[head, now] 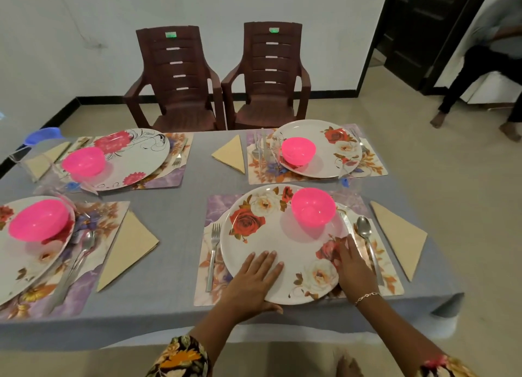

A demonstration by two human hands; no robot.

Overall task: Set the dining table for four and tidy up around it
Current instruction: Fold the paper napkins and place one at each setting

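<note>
The dining table (180, 263) looks nearly set. It carries four placemats (113, 215), four plates (135, 162), four pink bowls (39, 224) and four folded napkins (127, 252): two settings along its left edge, two toward its right. Cutlery (213, 249) shows at each; glasses are too faint to count. On the near-right plate (282, 241) the left hand (254, 280) lies flat with straight fingers. The right hand (353, 263) rests open on the rim, gripping nothing. Two chairs (175, 74) stand beyond the far edge, probably still to be pulled in.

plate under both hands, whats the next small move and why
Probably lift both hands away. The plate already lies on its mat between fork and knife, bowl on it; left hand and right hand only rest flat on its near rim.
</note>
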